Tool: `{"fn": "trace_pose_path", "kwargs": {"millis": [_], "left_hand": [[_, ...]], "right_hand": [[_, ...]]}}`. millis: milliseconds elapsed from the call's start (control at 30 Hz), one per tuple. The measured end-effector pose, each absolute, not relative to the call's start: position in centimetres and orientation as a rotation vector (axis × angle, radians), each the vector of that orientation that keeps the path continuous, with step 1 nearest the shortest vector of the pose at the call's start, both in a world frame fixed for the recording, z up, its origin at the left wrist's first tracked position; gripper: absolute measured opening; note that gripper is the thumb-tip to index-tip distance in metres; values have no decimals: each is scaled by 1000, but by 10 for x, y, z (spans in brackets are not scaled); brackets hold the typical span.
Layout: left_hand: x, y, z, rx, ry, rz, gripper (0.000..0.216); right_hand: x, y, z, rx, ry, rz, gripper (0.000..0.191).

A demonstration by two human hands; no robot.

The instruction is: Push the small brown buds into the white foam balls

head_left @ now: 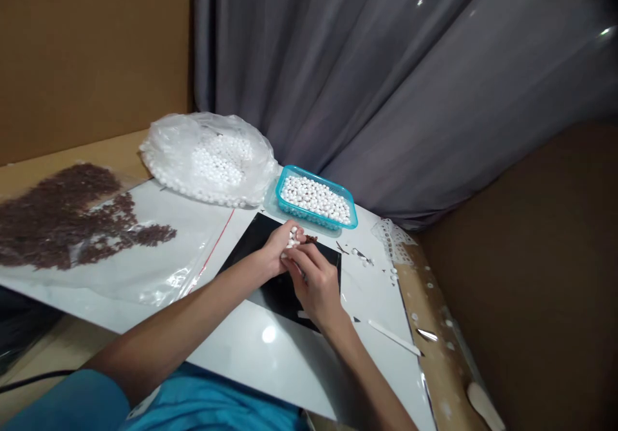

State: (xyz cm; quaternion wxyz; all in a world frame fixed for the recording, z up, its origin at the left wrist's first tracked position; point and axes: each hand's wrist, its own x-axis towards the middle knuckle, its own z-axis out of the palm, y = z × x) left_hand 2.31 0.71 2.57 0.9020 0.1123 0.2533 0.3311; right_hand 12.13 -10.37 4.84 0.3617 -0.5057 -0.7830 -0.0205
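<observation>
My left hand (276,243) is cupped around several small white balls (292,235), which show between the thumb and fingers. Close against it, my right hand (318,283) has its fingertips bent together in a pinch at the lower edge of these balls. What the pinch holds, if anything, is hidden. Both hands are above a black sheet (248,245) lying on the white board. Just beyond the fingers, a small reddish-brown clump (311,239) rests on the sheet. Behind the hands stands a blue plastic tub (355,215) filled with the same white balls.
A clear bag of white balls (217,160) stands back left. On the left lies a plastic bag with dried brown plant pieces (62,218). A white pencil (394,337), a lace-like white piece (393,241) and loose scraps lie right. A grey curtain (338,83) hangs behind.
</observation>
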Motion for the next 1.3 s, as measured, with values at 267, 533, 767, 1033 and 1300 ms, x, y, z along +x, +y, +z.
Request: {"fn": "trace_pose_path", "kwargs": {"millis": [267,533,767,1033,1300], "left_hand": [[17,-1,9,270,562,609,28],[-4,-1,25,737,490,421,42],[4,-15,22,937,548,420,49],[3,-10,17,1145,594,443,52],[4,-2,11,1078,582,442,54]], "right_hand": [[122,-119,11,-1142,-2035,-207,39],[141,-118,24,-1303,-1590,62,19],[149,-109,13,-1391,-1371,353,18],[178,-89,-5,-1373,-1250,625,31],[231,-52,-16,-1593,-1301,379,21]]}}
